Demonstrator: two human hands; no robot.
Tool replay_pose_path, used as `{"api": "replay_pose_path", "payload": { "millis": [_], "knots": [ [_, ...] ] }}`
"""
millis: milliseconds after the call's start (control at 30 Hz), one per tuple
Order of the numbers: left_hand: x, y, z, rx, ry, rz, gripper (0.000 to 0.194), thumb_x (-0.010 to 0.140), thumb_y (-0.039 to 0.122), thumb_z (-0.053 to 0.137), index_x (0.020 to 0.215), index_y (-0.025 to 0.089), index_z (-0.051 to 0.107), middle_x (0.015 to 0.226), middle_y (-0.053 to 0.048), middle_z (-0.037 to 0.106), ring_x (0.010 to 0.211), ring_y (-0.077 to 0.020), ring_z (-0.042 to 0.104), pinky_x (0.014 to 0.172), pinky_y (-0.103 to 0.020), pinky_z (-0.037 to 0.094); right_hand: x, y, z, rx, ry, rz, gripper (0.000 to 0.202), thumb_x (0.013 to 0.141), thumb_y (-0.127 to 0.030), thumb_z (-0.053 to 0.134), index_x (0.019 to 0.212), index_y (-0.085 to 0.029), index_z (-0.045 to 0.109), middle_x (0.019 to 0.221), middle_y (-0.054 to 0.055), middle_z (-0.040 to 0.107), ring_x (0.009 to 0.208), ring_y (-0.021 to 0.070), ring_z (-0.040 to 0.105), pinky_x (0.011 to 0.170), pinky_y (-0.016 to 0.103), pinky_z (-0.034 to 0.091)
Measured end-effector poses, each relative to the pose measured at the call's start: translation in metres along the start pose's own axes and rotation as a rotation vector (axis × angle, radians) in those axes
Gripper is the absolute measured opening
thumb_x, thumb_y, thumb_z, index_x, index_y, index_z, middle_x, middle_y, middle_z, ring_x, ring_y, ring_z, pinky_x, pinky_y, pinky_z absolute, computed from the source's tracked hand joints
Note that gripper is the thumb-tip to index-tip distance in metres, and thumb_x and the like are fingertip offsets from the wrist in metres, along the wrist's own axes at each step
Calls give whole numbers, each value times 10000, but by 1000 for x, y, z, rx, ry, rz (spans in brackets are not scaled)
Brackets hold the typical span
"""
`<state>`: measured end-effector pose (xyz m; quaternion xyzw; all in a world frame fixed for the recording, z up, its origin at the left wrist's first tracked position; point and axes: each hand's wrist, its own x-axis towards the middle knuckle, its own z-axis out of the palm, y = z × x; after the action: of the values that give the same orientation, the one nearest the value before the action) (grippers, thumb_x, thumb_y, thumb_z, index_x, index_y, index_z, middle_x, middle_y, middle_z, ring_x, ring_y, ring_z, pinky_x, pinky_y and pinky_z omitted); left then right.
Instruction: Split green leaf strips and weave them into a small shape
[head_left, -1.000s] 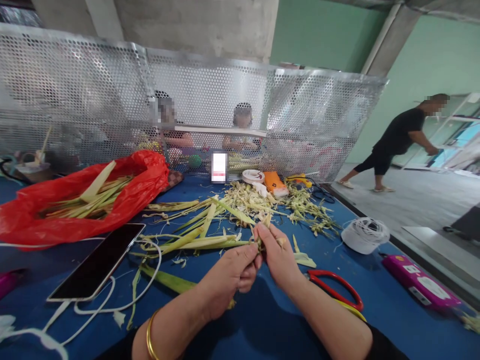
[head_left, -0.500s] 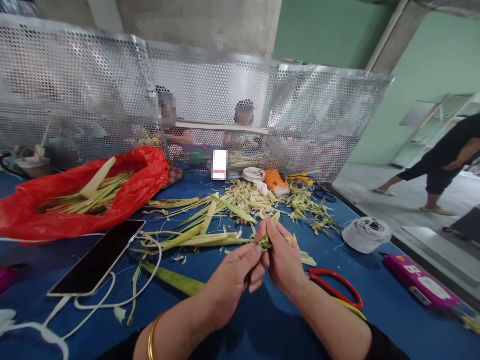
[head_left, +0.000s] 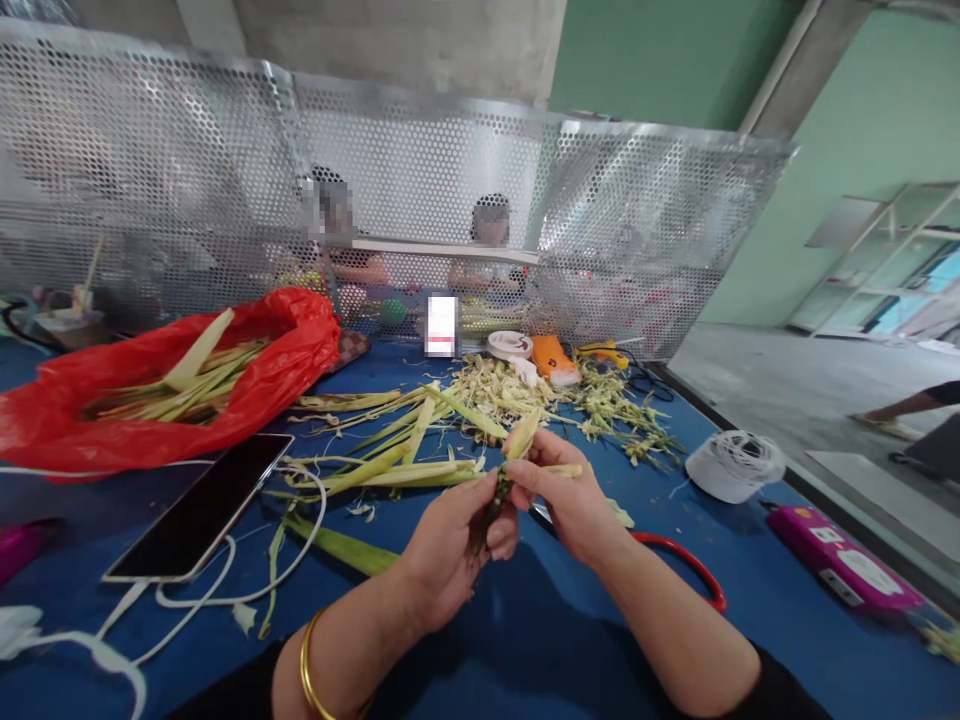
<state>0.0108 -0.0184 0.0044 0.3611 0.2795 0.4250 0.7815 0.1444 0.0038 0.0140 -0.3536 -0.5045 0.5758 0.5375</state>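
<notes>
Close together above the blue table, both hands work on one small piece of knotted green leaf strips (head_left: pixel 502 488). My left hand (head_left: pixel 454 540) is closed around its dark lower part. The thumb and fingertips of my right hand (head_left: pixel 574 500) pinch a yellowish leaf strip (head_left: pixel 566 470) at its upper side. Another pale, pointed leaf end (head_left: pixel 523 435) sticks up from the piece. Palms hide much of it. Beneath my right forearm lie red-handled scissors (head_left: pixel 701 570), partly covered.
On the left are a red plastic bag (head_left: pixel 300 340) of leaf strips, a phone (head_left: pixel 202 510) and a white cable (head_left: pixel 232 560). Loose leaves (head_left: pixel 390 470) and shredded scraps (head_left: pixel 499 400) lie ahead. A string spool (head_left: pixel 735 468) and purple package (head_left: pixel 840 555) stand right. Perforated screen (head_left: pixel 420 170) behind.
My hands have shifted slightly left, and my right fingers have moved on the leaf piece, so its pale strips show more. At the right, the walking person has mostly left view.
</notes>
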Motion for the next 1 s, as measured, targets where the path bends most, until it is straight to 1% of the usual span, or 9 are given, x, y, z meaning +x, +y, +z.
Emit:
{"api": "replay_pose_path", "payload": {
  "millis": [167,267,333,433,567,667,767,833,1000],
  "knots": [
    [5,-2,-3,224,23,31,374,838,518,512,777,153,560,508,49,442,448,-74,362,496,-226,305,2,2,-2,-267,129,-45,312,708,-419,713,640,-185,517,430,-69,466,364,80,421,370,207,324],
    [7,-5,-4,393,30,92,369,803,537,555,754,173,517,484,79,385,428,-67,307,459,-221,256,2,4,-2,-361,162,-83,357,746,-446,672,590,-189,479,437,-74,429,376,63,377,376,202,310],
    [6,-5,-5,502,11,133,369,803,534,551,756,169,538,503,79,366,444,-70,290,457,-223,250,0,6,0,-364,168,-78,390,772,-470,642,571,-192,458,426,-75,409,376,59,360,371,198,293],
    [5,-4,-5,611,-25,173,370,823,513,525,750,156,588,523,63,377,472,-78,307,470,-229,255,-1,11,4,-231,189,22,427,763,-530,627,562,-197,449,396,-83,373,344,59,325,339,201,247],
    [7,-4,-4,475,18,132,400,782,558,550,715,165,562,496,83,321,444,-70,258,454,-225,250,0,16,5,34,199,153,465,684,-584,680,575,-189,459,447,-81,381,371,52,328,354,187,244],
    [9,-3,-4,380,20,106,451,745,602,571,690,155,565,507,82,322,437,-58,223,447,-223,245,0,11,0,83,25,179,428,684,-582,686,726,-168,585,533,-57,474,428,52,380,401,176,270],
    [9,-1,-6,325,11,76,465,743,614,570,683,153,565,505,83,316,434,-53,203,443,-225,236,1,3,-4,75,-117,202,373,653,-465,762,819,-159,628,560,-57,499,437,41,379,427,176,278],
    [9,-1,-6,296,22,45,456,758,612,558,687,161,545,485,95,276,427,-53,196,444,-222,232,1,1,-3,85,-84,195,329,636,-408,786,748,-155,608,541,-61,491,432,41,397,424,176,283],
    [7,-6,-3,218,60,28,394,784,547,579,725,160,536,493,99,274,439,-52,214,460,-205,245,-1,9,9,177,198,152,381,573,-426,814,639,-163,547,510,-69,504,397,34,394,394,168,326]
  ]
}}
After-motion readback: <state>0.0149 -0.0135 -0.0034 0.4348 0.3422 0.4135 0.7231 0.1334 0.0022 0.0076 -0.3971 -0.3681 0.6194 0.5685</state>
